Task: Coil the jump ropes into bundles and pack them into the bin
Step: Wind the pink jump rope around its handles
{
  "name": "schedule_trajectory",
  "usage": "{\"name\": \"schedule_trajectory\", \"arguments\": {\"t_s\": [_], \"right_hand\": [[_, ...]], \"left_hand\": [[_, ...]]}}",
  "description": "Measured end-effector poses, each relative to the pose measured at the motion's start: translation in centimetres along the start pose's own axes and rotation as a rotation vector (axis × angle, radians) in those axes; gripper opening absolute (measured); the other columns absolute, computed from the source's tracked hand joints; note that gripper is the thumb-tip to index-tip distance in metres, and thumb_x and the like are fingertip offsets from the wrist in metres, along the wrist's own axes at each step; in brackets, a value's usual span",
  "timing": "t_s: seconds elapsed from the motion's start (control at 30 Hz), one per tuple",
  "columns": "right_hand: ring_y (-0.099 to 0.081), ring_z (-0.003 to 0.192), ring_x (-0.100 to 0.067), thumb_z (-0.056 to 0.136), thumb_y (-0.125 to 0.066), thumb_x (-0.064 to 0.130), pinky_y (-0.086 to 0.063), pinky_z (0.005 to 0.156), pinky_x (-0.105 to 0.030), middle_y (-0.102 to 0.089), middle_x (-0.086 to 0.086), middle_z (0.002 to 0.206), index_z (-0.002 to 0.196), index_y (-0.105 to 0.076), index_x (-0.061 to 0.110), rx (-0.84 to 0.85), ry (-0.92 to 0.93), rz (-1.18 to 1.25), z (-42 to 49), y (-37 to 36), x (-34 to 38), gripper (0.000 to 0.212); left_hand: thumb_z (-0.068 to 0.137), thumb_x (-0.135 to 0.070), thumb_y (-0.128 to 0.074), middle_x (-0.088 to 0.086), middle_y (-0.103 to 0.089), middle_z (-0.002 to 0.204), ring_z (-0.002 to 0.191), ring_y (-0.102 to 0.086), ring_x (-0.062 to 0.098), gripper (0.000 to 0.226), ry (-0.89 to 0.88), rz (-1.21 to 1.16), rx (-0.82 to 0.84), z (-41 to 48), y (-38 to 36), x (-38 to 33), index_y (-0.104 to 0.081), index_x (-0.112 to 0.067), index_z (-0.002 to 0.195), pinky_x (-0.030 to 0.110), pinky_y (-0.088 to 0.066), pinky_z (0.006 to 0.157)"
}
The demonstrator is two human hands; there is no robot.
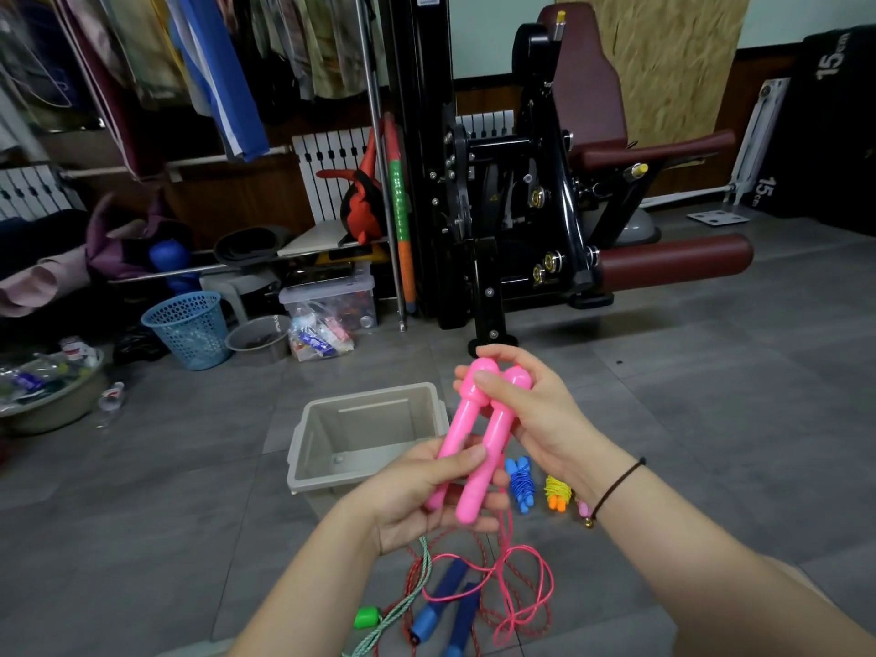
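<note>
Two pink jump-rope handles lie side by side in the air above the floor. My left hand grips their lower ends, and my right hand pinches their rounded tops. Their pink cord hangs down and loops on the floor. The beige bin stands just behind my hands; I see nothing in it but a small speck. A coiled blue rope bundle and a yellow bundle with orange handles lie to the right of the bin.
Loose on the floor below my hands are a rope with blue handles, a red cord and a green-white cord with a green end. A black and maroon gym machine stands behind. A blue basket and clutter sit at the left.
</note>
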State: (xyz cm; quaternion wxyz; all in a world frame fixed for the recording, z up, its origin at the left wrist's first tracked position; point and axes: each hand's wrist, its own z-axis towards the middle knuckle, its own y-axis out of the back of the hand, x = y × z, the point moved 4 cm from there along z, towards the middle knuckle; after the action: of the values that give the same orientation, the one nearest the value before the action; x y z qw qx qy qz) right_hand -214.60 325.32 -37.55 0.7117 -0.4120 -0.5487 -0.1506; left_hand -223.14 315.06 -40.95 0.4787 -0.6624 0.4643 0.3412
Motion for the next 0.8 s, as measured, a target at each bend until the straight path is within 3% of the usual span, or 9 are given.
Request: {"name": "schedule_trajectory", "arguments": {"t_s": [0.07,0.2,0.43,0.67,0.8], "right_hand": [[-0.068,0.099,-0.029,0.083,-0.063,0.0,-0.056,0.086,-0.037,-0.071,-0.017,0.103,0.109,-0.06,0.013,0.045,-0.003,-0.031,-0.1,0.0,0.2,0.029],[-0.068,0.1,-0.032,0.083,-0.063,-0.003,-0.055,0.089,-0.039,-0.071,-0.018,0.104,0.111,-0.059,0.01,0.128,0.001,-0.158,-0.5,-0.4,0.2,0.031],[-0.066,0.102,-0.033,0.084,-0.06,-0.006,-0.053,0.09,-0.042,-0.07,-0.017,0.105,0.11,-0.059,0.01,0.187,-0.046,-0.211,-0.9,-0.5,0.6,0.031],[-0.066,0.105,-0.029,0.082,-0.064,-0.005,-0.054,0.09,-0.034,-0.069,-0.019,0.11,0.123,-0.056,0.023,0.264,-0.1,-0.237,-1.0,-0.6,0.2,0.05],[-0.067,0.102,-0.029,0.082,-0.064,-0.005,-0.055,0.087,-0.034,-0.068,-0.022,0.11,0.118,-0.058,0.018,0.261,-0.095,-0.24,-1.2,-0.8,0.3,0.044]], "left_hand": [[0.08,-0.02,-0.062,0.011,-0.069,0.083,0.066,-0.067,0.019,0.03,-0.006,0.011,0.016,0.1,-0.3,0.2,-0.06,-0.005,0.106,0.034,-0.059,0.059],[0.085,-0.023,-0.056,0.007,-0.069,0.08,0.065,-0.065,0.012,0.027,0.041,0.086,0.086,0.1,-0.6,0.8,-0.063,-0.002,0.1,0.026,-0.057,0.064],[0.085,-0.026,-0.056,0.014,-0.072,0.092,0.078,-0.07,0.021,0.033,0.067,0.102,0.148,0.0,-0.5,1.1,-0.062,-0.002,0.106,0.033,-0.058,0.072],[0.079,-0.035,-0.071,0.023,-0.067,0.111,0.098,-0.068,0.032,0.061,0.091,0.086,0.17,-0.1,-0.6,1.2,-0.053,0.007,0.12,0.034,-0.057,0.076],[0.078,-0.031,-0.073,0.024,-0.067,0.111,0.1,-0.067,0.033,0.064,0.102,0.071,0.185,-0.2,-0.6,1.1,-0.051,0.01,0.121,0.035,-0.057,0.079]]}}
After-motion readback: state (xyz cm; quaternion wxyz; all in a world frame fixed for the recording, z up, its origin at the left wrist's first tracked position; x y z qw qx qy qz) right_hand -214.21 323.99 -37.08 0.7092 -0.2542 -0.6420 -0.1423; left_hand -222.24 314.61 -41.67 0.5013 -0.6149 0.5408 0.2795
